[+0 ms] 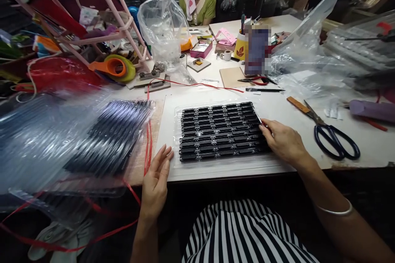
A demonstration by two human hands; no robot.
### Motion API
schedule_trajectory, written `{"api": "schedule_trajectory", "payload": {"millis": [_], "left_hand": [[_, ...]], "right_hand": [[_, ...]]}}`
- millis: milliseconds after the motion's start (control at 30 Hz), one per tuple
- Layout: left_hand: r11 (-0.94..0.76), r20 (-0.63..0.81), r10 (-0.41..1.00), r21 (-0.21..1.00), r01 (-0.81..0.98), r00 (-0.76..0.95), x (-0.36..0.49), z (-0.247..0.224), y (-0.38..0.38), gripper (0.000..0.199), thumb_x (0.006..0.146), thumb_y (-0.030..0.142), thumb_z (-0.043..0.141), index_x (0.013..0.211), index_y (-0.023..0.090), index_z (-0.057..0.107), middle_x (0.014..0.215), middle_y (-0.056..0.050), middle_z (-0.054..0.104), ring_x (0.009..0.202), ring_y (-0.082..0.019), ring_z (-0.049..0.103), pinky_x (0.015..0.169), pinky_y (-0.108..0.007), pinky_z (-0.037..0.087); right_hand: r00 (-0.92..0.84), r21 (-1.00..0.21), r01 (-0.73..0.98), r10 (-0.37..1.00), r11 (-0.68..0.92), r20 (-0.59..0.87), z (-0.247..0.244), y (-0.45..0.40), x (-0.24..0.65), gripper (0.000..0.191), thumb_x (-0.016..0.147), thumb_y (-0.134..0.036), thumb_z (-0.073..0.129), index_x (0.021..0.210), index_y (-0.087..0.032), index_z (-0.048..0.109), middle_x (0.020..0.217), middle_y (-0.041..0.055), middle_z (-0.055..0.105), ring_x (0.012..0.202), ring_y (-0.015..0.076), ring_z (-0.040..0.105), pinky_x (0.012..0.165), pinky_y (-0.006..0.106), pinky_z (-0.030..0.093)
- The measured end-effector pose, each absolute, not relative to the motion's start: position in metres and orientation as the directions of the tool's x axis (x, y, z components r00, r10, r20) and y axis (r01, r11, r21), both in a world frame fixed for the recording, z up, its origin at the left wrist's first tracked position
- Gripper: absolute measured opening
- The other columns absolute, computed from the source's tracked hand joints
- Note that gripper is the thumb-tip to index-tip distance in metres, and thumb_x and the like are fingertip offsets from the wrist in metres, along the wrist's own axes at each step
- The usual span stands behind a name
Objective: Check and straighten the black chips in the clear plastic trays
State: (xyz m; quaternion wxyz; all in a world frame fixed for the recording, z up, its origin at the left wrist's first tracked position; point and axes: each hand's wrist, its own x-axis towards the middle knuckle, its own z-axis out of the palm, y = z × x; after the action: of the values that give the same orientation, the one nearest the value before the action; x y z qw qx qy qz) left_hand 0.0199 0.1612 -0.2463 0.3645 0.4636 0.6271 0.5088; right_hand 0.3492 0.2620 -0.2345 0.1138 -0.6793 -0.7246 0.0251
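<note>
On the white desk [191, 95] in front of me lies a clear tray [177, 131] filled with rows of black parts [220, 133]. My left hand [157, 176], fingers loosely spread, is at the tray's left edge, though I cannot tell if it touches; my right hand [285, 139] pinches a slender tool [256, 114] over the rows' right end.

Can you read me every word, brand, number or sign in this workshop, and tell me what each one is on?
Readable words, brands or numbers: none.
Signs: a red leaf emblem on the yellow cup; a heart shape on the pink cloth at the back.
Pixelated, unreadable: the dark upright thing beside the cup.
Too small to tell: any markings on the black parts.
</note>
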Motion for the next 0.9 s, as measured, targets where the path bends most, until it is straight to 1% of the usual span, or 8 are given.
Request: {"api": "schedule_trajectory", "payload": {"millis": [133, 300, 433, 633, 667, 733, 800, 900], "left_hand": [[0.044, 0.057, 0.956, 0.942, 0.332, -0.289, 0.022, -0.254, 0.16, 0.047, 0.089, 0.037, 0.051, 0.134, 0.027, 0.045, 0.135, -0.007, 0.052, 0.121, -0.021, 0.051, 0.108, -0.04, 0.036], [0.043, 0.093, 0.956, 0.894, 0.446, -0.279, 0.021, -0.259, 0.161, 0.047, 0.088, 0.037, 0.053, 0.134, 0.028, 0.045, 0.136, -0.006, 0.052, 0.121, -0.023, 0.051, 0.108, -0.043, 0.035], [0.04, 0.115, 0.947, 0.883, 0.467, -0.299, 0.019, -0.258, 0.161, 0.047, 0.087, 0.039, 0.054, 0.131, 0.025, 0.048, 0.134, -0.008, 0.053, 0.121, -0.024, 0.051, 0.108, -0.044, 0.035], [0.03, 0.191, 0.939, 0.783, 0.622, -0.285, 0.015, -0.255, 0.163, 0.048, 0.088, 0.04, 0.051, 0.133, 0.025, 0.047, 0.133, -0.007, 0.055, 0.121, -0.026, 0.052, 0.107, -0.045, 0.036], [-0.006, 0.249, 0.935, 0.724, 0.69, -0.254, 0.017, -0.252, 0.165, 0.049, 0.088, 0.039, 0.05, 0.135, 0.025, 0.046, 0.136, -0.008, 0.052, 0.124, -0.026, 0.049, 0.108, -0.046, 0.034], [-0.134, 0.39, 0.913, 0.555, 0.821, -0.115, 0.024, -0.241, 0.171, 0.052, 0.09, 0.037, 0.048, 0.14, 0.027, 0.039, 0.145, -0.007, 0.041, 0.133, -0.026, 0.037, 0.111, -0.046, 0.028], [-0.298, 0.481, 0.871, 0.364, 0.882, 0.096, 0.038, -0.229, 0.179, 0.056, 0.092, 0.034, 0.045, 0.145, 0.029, 0.027, 0.152, -0.005, 0.029, 0.14, -0.023, 0.024, 0.113, -0.043, 0.021], [-0.491, 0.507, 0.779, 0.128, 0.862, 0.368, 0.065, -0.218, 0.192, 0.06, 0.095, 0.036, 0.036, 0.148, 0.023, 0.012, 0.153, -0.006, 0.023, 0.142, -0.018, 0.009, 0.115, -0.04, 0.011]], "right_hand": [[-0.096, -0.199, 0.972, 0.985, 0.123, 0.141, -0.237, 0.263, 0.355, 0.035, 0.093, -0.033, 0.039, 0.119, -0.019, 0.059, 0.101, 0.0068, 0.07, 0.087, 0.0245, 0.066, 0.07, 0.033, 0.046], [0.049, -0.231, 0.973, 0.974, 0.003, 0.22, -0.235, 0.268, 0.364, 0.035, 0.093, -0.033, 0.041, 0.118, -0.018, 0.061, 0.099, 0.0081, 0.071, 0.089, 0.0245, 0.066, 0.074, 0.032, 0.045], [0.048, -0.184, 0.983, 0.985, -0.017, 0.167, -0.24, 0.268, 0.351, 0.034, 0.093, -0.034, 0.039, 0.115, -0.02, 0.061, 0.098, 0.01, 0.07, 0.085, 0.0261, 0.065, 0.069, 0.034, 0.044], [0.011, -0.246, 0.969, 0.99, 0.025, 0.143, -0.221, 0.263, 0.325, 0.029, 0.093, -0.027, 0.04, 0.108, -0.017, 0.062, 0.087, 0.0088, 0.068, 0.074, 0.0221, 0.064, 0.063, 0.032, 0.045], [0.025, -0.304, 0.952, 0.985, 0.028, 0.171, -0.217, 0.261, 0.325, 0.03, 0.093, -0.027, 0.039, 0.111, -0.016, 0.061, 0.087, 0.0086, 0.067, 0.074, 0.0211, 0.063, 0.063, 0.031, 0.046], [0.091, -0.54, 0.838, 0.956, 0.077, 0.278, -0.211, 0.256, 0.33, 0.035, 0.093, -0.03, 0.041, 0.124, -0.016, 0.051, 0.089, 0.0071, 0.064, 0.069, 0.0179, 0.062, 0.06, 0.03, 0.048], [0.168, -0.782, 0.585, 0.911, 0.214, 0.375, -0.21, 0.249, 0.334, 0.042, 0.091, -0.034, 0.049, 0.131, -0.021, 0.042, 0.092, 0.004, 0.059, 0.064, 0.0139, 0.059, 0.056, 0.028, 0.049], [0.084, -0.894, 0.276, 0.918, 0.353, 0.388, -0.214, 0.239, 0.329, 0.031, 0.089, -0.032, 0.055, 0.118, -0.023, 0.048, 0.094, 0.0016, 0.056, 0.067, 0.0114, 0.06, 0.059, 0.026, 0.051]]}}
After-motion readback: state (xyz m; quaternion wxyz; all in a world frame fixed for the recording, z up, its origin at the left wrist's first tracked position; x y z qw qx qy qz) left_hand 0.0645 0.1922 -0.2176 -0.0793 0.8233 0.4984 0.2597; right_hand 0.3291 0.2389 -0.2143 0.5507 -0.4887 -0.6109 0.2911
